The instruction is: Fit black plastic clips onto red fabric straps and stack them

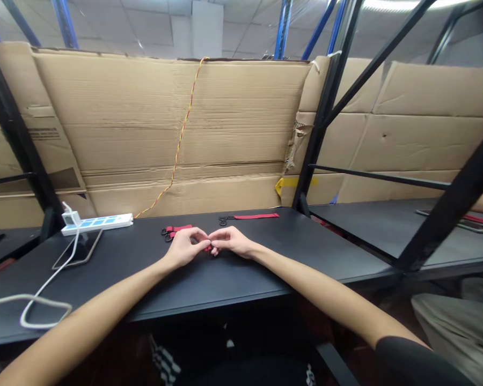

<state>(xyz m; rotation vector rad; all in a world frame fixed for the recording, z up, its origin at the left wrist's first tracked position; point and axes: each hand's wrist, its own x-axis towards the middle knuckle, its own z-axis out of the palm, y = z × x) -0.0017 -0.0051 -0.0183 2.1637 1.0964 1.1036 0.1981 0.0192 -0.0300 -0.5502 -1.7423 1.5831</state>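
Observation:
My left hand and my right hand meet over the middle of the black table, fingertips pinched together. Between and just under the fingers shows a small bit of red strap; most of it is hidden by the fingers. Behind my left hand lie red straps with black rings at their left ends. Farther back, beyond my right hand, a straight red strap lies flat, with black hooks or buckles at its left end.
A white power strip with a plugged-in charger stands at the back left, beside a phone or tablet. A white cable loops over the left side. Cardboard walls the back; a black frame post rises at right.

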